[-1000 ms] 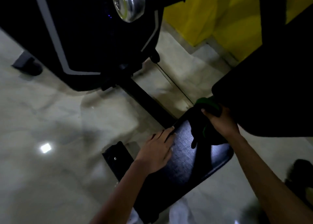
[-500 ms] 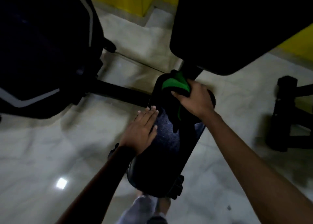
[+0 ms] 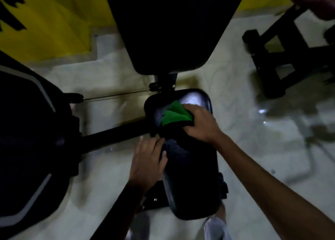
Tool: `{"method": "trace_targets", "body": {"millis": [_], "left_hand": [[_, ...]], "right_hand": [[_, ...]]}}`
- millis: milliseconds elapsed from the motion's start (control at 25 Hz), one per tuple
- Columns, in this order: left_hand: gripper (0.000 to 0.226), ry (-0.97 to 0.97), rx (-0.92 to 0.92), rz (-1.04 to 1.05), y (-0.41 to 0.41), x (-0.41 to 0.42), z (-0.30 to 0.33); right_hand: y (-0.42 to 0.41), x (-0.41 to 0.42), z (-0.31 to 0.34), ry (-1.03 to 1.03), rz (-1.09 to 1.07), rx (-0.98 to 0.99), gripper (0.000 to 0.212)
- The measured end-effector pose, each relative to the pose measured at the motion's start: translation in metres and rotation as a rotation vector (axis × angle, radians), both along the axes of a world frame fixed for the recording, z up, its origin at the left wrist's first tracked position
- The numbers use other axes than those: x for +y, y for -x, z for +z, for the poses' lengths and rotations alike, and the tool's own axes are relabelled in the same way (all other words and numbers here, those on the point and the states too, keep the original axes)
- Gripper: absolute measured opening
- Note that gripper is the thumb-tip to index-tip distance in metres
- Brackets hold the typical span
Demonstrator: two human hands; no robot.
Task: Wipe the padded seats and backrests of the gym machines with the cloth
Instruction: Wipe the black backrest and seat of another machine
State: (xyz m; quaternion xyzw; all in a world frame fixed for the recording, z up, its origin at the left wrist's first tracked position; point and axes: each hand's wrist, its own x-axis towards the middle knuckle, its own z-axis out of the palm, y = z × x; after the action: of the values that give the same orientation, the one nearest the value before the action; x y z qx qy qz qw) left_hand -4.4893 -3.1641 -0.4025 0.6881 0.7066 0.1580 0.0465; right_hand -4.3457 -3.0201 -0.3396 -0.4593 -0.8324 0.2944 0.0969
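Head view: green cloth (image 3: pixel 175 113) sits on the far end of the black padded seat (image 3: pixel 192 167), gripped by the right hand (image 3: pixel 200 124). Left hand (image 3: pixel 147 158) lies flat with loose fingers on the seat's left edge, lower than half a second ago. Black backrest (image 3: pixel 168 27) now looms closer above
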Motion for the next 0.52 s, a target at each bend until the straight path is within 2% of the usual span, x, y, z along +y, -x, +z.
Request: {"method": "trace_targets", "body": {"millis": [200,360,520], "left_hand": [[0.041,0.047,0.064,-0.308,0.023,0.009,0.007],[0.049,0.08,0.065,-0.476,0.018,0.018,0.006],[0.05,0.051,0.178,-0.747,-0.002,0.032,0.003]], "right_hand": [[-0.016,-0.05,-0.009,0.038,-0.279,0.031,0.07],[-0.04,-0.101,-0.008,0.125,-0.591,0.2,0.049],[-0.081,-0.153,-0.021,0.127,-0.97,0.342,0.032]]}}
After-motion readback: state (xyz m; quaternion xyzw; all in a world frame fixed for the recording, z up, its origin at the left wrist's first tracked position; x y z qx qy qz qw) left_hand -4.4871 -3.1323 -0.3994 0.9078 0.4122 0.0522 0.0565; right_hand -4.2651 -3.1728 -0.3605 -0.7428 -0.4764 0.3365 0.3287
